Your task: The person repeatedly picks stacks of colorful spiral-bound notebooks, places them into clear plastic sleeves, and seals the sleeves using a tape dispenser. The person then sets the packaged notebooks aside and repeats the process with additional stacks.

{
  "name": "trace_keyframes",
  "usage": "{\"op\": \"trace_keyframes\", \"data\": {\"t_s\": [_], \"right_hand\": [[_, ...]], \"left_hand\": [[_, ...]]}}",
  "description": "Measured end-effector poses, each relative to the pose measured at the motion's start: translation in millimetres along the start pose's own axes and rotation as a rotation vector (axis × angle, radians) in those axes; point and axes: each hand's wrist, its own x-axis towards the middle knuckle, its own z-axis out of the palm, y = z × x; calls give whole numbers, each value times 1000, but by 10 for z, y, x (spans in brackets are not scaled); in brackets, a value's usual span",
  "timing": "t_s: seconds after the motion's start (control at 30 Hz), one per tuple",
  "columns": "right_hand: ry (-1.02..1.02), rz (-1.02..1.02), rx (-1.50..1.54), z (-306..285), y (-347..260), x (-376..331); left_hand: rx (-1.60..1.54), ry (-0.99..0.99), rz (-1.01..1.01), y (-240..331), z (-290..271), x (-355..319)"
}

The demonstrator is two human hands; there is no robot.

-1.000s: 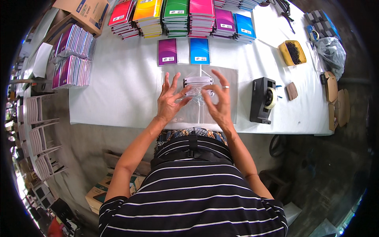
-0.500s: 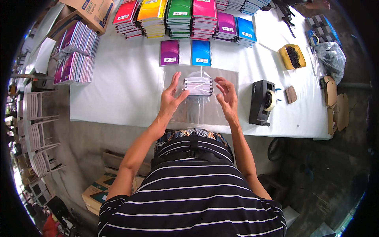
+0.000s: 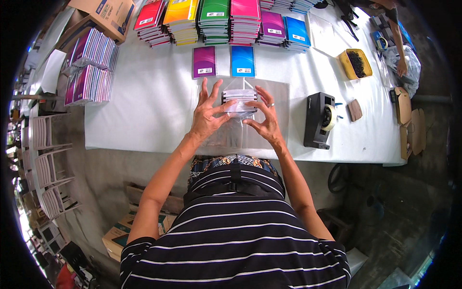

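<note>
A small wrapped bundle of notebooks (image 3: pixel 239 98) sits in clear plastic, its page edges facing up. Under it lies a flat sheet of clear plastic (image 3: pixel 216 138). My left hand (image 3: pixel 208 113) is at the bundle's left side, fingers spread, thumb reaching over the wrapped top. From the right comes my right hand (image 3: pixel 266 119), a ring on one finger; its fingers are apart, and a fingertip lies over the plastic near the top. Just beyond stand out a purple notebook (image 3: pixel 204 62) and a blue notebook (image 3: pixel 243 61), lying side by side.
Stacks of coloured notebooks (image 3: pixel 214 24) line the far edge. Wrapped notebook packs (image 3: pixel 86 84) and a cardboard box (image 3: pixel 108 19) are at left. Rightward are a tape dispenser (image 3: pixel 315 120), a brown block (image 3: pixel 354 110) and a yellow tub (image 3: pixel 356 64). Another person's arm (image 3: pixel 397 41) reaches in at far right.
Both hands have come closer together around the bundle, with thumb and fingertips now over its plastic. At far right, another person's arm has come into view beside the clear bag.
</note>
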Motion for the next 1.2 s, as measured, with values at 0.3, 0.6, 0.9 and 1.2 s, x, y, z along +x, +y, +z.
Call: {"op": "trace_keyframes", "data": {"t_s": [0.3,0.6,0.9,1.2], "right_hand": [[-20,-39,-70,56,-216,136],[-71,-88,-169,-29,-302,108],[181,189,21,178,-636,222],[29,160,223,-353,-200,46]], "left_hand": [[-92,-46,-51,-70,-4,-13],[-193,71,-81,-6,103,-161],[21,27,-96,49,61,-74],[73,20,22,15,-1,12]]}}
